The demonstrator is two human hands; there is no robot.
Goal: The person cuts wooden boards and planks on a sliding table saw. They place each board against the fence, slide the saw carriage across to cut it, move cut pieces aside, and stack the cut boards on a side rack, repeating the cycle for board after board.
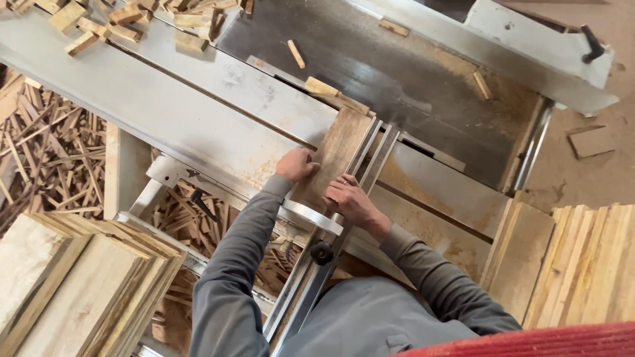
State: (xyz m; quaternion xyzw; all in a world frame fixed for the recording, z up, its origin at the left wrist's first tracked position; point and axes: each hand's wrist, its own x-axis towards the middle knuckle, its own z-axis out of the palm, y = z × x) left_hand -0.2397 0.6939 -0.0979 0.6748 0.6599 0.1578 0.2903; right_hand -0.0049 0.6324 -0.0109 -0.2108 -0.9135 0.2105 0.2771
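Both hands flat on the wood board (pixel 340 149) against the sliding fence (pixel 370 158): left hand (pixel 296 165) loosely clenched, right hand (pixel 347 198) released, pressing down.

— What lies to the left?
— A stack of boards (pixel 73 284), and thin wood strips (pixel 46 152) scattered on the floor.
— And up top?
— Small wood blocks (pixel 109 23) piled on the grey table (pixel 165 99).
— On the right?
— Another stack of planks (pixel 582 264), plus a black handle (pixel 593 45) on the grey fence (pixel 536 46).
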